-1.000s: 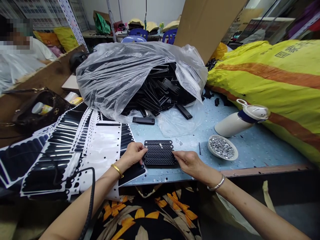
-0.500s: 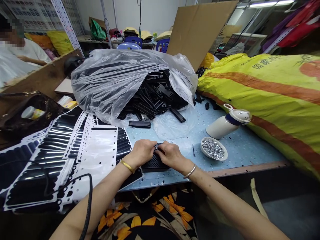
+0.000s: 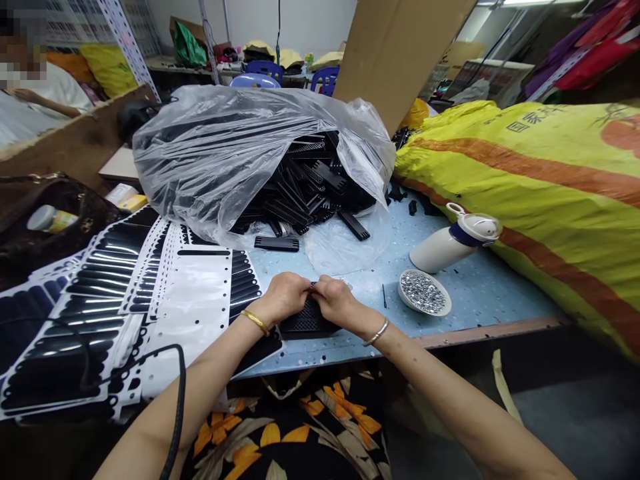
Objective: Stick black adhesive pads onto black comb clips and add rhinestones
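My left hand (image 3: 286, 298) and my right hand (image 3: 340, 300) meet fingertip to fingertip over the far edge of a black perforated piece (image 3: 309, 319) near the table's front edge. Both hands have their fingers pinched together; what lies between the fingertips is too small and hidden to name. To the right stands a white bowl (image 3: 425, 292) of small shiny silver pieces, with a thin dark stick (image 3: 385, 296) between it and my right hand. Beyond my hands lies a single black slotted piece (image 3: 277, 244). Black-and-white sticker sheets (image 3: 200, 293) spread at the left.
A clear plastic bag (image 3: 210, 160) full of black slotted parts fills the back. A white bottle (image 3: 453, 243) leans beside a big yellow sack (image 3: 540, 180) at right. A dark handbag (image 3: 90, 213) sits at left; a person (image 3: 45, 93) is beyond the wooden board (image 3: 75, 140).
The view has shifted slightly, moving the scene a little up and left. My hands stay together over the black piece, and the shiny bit seen between the fingertips before is now hidden.
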A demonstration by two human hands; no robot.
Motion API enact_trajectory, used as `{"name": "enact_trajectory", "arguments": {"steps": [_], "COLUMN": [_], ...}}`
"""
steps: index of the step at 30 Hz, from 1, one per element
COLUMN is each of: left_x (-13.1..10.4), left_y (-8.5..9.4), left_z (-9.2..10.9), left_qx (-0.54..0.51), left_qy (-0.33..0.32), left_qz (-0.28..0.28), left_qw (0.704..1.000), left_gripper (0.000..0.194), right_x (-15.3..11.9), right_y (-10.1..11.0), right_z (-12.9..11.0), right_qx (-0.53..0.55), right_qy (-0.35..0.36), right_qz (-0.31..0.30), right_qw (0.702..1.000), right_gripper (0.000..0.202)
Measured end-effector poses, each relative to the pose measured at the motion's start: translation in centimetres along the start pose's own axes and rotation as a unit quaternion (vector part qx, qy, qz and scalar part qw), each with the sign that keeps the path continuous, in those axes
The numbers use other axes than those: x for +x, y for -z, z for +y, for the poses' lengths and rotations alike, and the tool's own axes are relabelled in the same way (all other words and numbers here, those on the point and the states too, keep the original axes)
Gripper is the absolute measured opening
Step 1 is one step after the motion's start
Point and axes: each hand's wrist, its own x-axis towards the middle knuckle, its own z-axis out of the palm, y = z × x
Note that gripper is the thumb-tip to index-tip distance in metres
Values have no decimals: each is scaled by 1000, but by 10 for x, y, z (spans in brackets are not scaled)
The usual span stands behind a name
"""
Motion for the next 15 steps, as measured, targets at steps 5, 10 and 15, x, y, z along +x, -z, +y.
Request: {"name": "enact_trajectory", "arguments": {"steps": [5,10,15], "left_x": [-31,-70,-76], "left_y": [2,-19,-34], "left_z": [0,-3,-5], "left_qx": [-78,-94,-56], "left_qy": [33,10,12], "left_qz": [55,113,152], "left_qw": [995,989,987], "left_gripper": [23,24,24], "right_x": [-15,-51,-61], "right_y": [19,18,3], "right_z": [14,16,0], "right_qx": [78,132,94], "right_qy": [-23,-34,-26], "right_qz": [56,93,78], "right_qw": [995,986,992], "right_gripper": [16,15,16]}}
